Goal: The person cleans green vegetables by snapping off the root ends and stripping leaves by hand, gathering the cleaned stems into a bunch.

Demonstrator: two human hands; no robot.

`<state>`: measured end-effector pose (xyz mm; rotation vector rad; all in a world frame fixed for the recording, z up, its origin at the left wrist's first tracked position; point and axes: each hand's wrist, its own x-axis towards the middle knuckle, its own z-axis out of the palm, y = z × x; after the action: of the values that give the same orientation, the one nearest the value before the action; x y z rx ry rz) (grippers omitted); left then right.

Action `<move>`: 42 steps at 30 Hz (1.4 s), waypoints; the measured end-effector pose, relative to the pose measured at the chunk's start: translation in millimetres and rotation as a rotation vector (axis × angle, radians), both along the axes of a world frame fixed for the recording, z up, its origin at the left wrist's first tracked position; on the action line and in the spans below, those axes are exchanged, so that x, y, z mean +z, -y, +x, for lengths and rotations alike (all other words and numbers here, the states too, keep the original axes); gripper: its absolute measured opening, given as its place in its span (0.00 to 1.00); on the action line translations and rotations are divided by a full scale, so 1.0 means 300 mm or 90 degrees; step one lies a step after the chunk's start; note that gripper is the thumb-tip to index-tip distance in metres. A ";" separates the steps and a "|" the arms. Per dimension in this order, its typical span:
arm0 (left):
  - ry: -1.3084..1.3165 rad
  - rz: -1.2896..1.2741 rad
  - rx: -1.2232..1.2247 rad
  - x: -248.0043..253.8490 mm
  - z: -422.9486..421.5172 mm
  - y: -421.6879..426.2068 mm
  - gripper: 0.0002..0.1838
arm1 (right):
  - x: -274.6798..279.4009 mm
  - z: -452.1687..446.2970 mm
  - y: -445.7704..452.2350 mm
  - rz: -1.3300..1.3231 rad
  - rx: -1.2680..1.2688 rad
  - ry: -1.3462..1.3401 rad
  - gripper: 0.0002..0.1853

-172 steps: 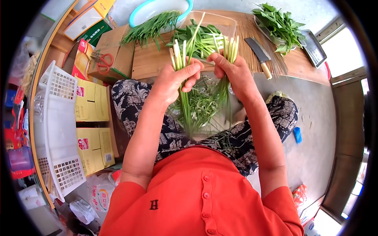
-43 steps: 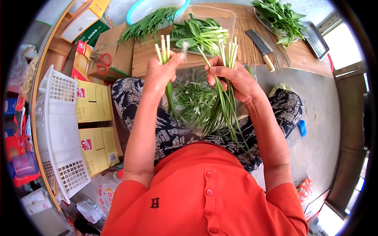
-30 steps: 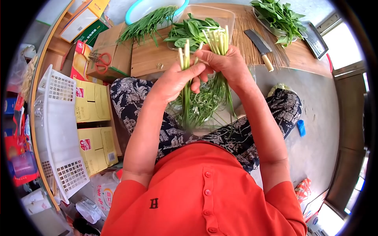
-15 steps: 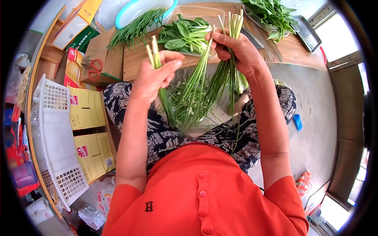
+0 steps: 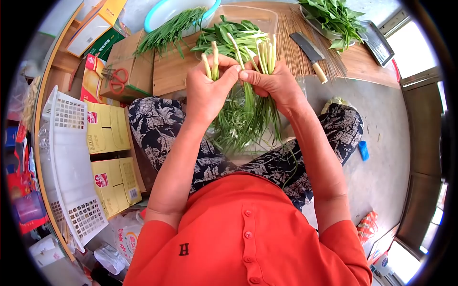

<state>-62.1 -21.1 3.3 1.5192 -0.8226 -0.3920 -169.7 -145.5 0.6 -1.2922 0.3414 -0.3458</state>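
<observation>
My left hand (image 5: 209, 90) is closed around a few pale-stemmed chives (image 5: 214, 57), stem ends up. A larger bunch of chives (image 5: 266, 53) is gripped in my right hand (image 5: 276, 86). Both thumbs and fingertips meet at a stem between the two bunches. The long green leaves (image 5: 248, 119) hang down between my knees, over a loose pile of greens whose lower part is blurred. Just beyond my hands, leafy greens (image 5: 229, 35) lie in a clear plastic tray (image 5: 267, 14).
On the low wooden table, a knife (image 5: 307, 50) lies right of the tray. More chives (image 5: 171, 31) rest across a blue-rimmed basin (image 5: 155, 12). Leafy greens (image 5: 334, 19) stand at far right. Red scissors (image 5: 117, 81), a cardboard box (image 5: 126, 57) and a white plastic rack (image 5: 69, 167) are on the left.
My hands have come together; the left moved right and the right came slightly down and left. The knife, mostly hidden before, now shows fully. Both hands still hold chives.
</observation>
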 end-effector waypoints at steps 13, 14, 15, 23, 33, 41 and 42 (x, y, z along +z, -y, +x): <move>0.155 -0.043 0.267 -0.024 0.147 -0.033 0.04 | 0.004 -0.052 -0.009 0.102 0.021 -0.041 0.05; 0.186 0.011 0.254 -0.034 0.169 -0.052 0.03 | 0.002 -0.053 -0.005 0.103 0.020 -0.041 0.05; 0.078 0.021 0.209 -0.026 0.156 -0.053 0.06 | 0.001 -0.053 -0.002 0.103 0.015 -0.030 0.06; -0.316 -0.013 -0.094 0.025 0.033 -0.036 0.14 | 0.010 -0.030 -0.043 0.073 0.040 -0.018 0.07; -0.298 -0.038 -0.128 0.020 0.040 -0.051 0.07 | 0.020 -0.036 -0.045 0.061 0.066 -0.047 0.09; 0.063 -0.046 0.059 0.000 0.010 -0.018 0.03 | -0.007 -0.030 -0.043 0.094 0.103 -0.003 0.12; 0.063 -0.045 0.060 -0.002 0.017 -0.016 0.03 | -0.005 -0.031 -0.044 0.094 0.105 -0.003 0.12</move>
<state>-57.0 -16.2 2.9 1.5138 -0.8295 -0.2174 -178.9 -132.2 -0.9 -1.1673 0.2581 -0.1746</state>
